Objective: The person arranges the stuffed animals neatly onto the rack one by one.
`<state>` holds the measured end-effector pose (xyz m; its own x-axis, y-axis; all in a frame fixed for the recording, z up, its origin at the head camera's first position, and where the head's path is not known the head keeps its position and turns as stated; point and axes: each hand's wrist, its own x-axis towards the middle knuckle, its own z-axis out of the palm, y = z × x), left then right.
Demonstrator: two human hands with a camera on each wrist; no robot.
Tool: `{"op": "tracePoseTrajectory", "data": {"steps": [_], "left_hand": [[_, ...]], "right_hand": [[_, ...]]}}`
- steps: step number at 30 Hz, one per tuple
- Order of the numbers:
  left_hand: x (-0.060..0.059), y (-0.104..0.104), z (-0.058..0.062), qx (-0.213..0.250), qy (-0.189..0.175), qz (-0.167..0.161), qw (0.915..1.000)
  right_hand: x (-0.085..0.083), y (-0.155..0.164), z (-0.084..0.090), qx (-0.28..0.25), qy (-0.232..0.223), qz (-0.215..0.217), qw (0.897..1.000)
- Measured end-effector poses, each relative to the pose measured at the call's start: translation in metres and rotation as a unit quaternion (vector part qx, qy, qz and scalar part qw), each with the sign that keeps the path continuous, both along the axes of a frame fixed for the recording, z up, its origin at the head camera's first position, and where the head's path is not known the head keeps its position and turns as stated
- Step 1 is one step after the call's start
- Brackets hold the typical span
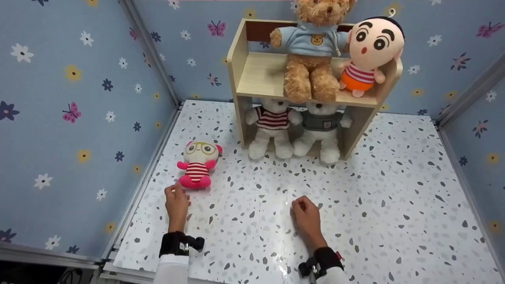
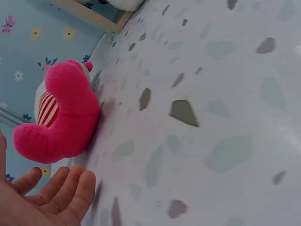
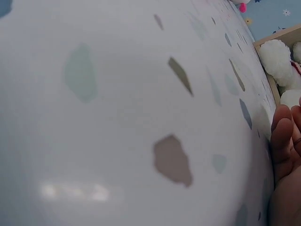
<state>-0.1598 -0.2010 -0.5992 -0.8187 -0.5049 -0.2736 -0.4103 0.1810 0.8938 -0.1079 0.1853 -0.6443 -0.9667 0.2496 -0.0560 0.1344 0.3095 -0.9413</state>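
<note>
A small pink plush doll [image 1: 197, 163] with round glasses and a red-striped shirt sits on the speckled white table [image 1: 375, 197] at the left. My left hand [image 1: 176, 199] rests just in front of it, apart from it. In the left wrist view its fingers [image 2: 70, 193] are relaxed and empty below the doll's pink feet [image 2: 61, 117]. My right hand [image 1: 305, 213] lies on the table near the middle, fingers loosely curled [image 3: 282, 141], holding nothing.
A wooden shelf [image 1: 260, 75] stands at the back. A brown teddy [image 1: 311, 51] and a big-headed cartoon doll [image 1: 371, 51] sit on top of it. Two white bears [image 1: 272, 126] [image 1: 321, 130] sit underneath. Flowered blue walls close in three sides.
</note>
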Motion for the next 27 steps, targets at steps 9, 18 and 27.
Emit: {"op": "tracePoseTrajectory", "data": {"steps": [9, 18, 27], "left_hand": [[-0.044, -0.013, 0.024, -0.050, -0.037, -0.070, 0.9956], [-0.073, -0.007, 0.036, -0.112, -0.065, -0.178, 0.9754], [-0.083, 0.002, 0.027, -0.157, -0.095, -0.161, 0.9698]], "right_hand": [[0.001, 0.001, 0.000, 0.013, -0.008, -0.004, 1.000], [0.001, -0.001, -0.001, 0.007, -0.002, 0.003, 1.000], [-0.001, 0.001, -0.002, 0.034, 0.006, 0.008, 0.999]]}}
